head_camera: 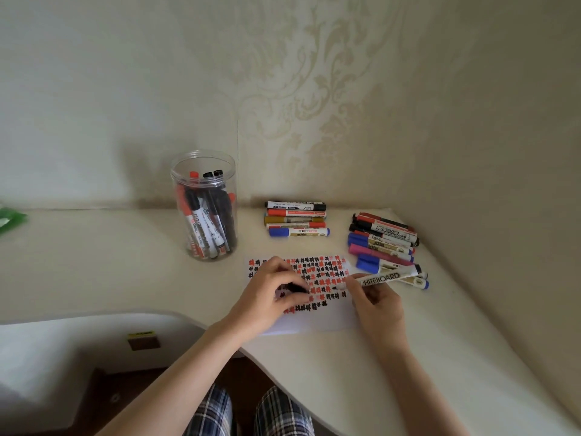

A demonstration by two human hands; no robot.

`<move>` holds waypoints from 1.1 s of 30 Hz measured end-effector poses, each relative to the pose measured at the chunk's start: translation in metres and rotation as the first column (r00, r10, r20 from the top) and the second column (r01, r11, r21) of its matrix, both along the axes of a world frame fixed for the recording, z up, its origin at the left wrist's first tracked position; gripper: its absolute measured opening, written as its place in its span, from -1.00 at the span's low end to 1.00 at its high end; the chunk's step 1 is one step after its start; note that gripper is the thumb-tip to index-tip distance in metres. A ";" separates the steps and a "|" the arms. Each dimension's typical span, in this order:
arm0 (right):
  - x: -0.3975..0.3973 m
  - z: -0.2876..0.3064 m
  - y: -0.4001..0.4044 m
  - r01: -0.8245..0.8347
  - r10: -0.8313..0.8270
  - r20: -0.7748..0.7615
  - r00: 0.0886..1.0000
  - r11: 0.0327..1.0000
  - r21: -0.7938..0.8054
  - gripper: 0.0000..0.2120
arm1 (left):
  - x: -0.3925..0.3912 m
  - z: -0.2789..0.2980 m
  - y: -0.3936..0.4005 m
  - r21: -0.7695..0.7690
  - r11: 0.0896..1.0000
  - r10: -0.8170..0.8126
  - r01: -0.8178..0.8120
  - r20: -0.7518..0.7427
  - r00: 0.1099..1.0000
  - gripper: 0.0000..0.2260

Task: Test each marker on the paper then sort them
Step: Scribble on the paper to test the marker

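Observation:
A white paper (317, 319) covered with rows of red and black scribbles lies on the cream desk. My right hand (377, 300) holds a white whiteboard marker (382, 278) with its tip touching the paper. My left hand (273, 291) rests on the paper, fingers closed on a small black cap (295, 288). A clear jar (204, 206) holds several markers at the back left. One row of markers (297, 219) lies at the back centre, and a larger pile of markers (383, 243) lies at the right.
The desk (94, 265) curves inward at its front edge. A green object (11, 217) sits at the far left edge. The patterned wall stands right behind the marker groups. My plaid-clad legs show below the desk.

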State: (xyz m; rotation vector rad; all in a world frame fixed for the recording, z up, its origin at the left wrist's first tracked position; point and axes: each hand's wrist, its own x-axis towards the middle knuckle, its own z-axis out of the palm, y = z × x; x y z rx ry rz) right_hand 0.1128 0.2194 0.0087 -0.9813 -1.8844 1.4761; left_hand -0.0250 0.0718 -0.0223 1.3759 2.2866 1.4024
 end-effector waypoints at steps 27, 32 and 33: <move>-0.007 0.030 -0.058 -0.224 0.146 -0.275 0.950 0.935 -0.276 -0.74 | 0.027 0.042 -0.026 0.362 0.853 -0.039 -0.376 0.763 0.645 -0.88; -0.008 0.029 -0.063 -0.208 0.130 -0.284 0.950 0.941 -0.266 -0.72 | 0.034 0.043 -0.025 0.366 0.858 -0.039 -0.361 0.747 0.664 -0.85; -0.008 0.030 -0.063 -0.207 0.128 -0.287 0.949 0.942 -0.263 -0.71 | 0.034 0.044 -0.026 0.371 0.854 -0.042 -0.364 0.747 0.664 -0.84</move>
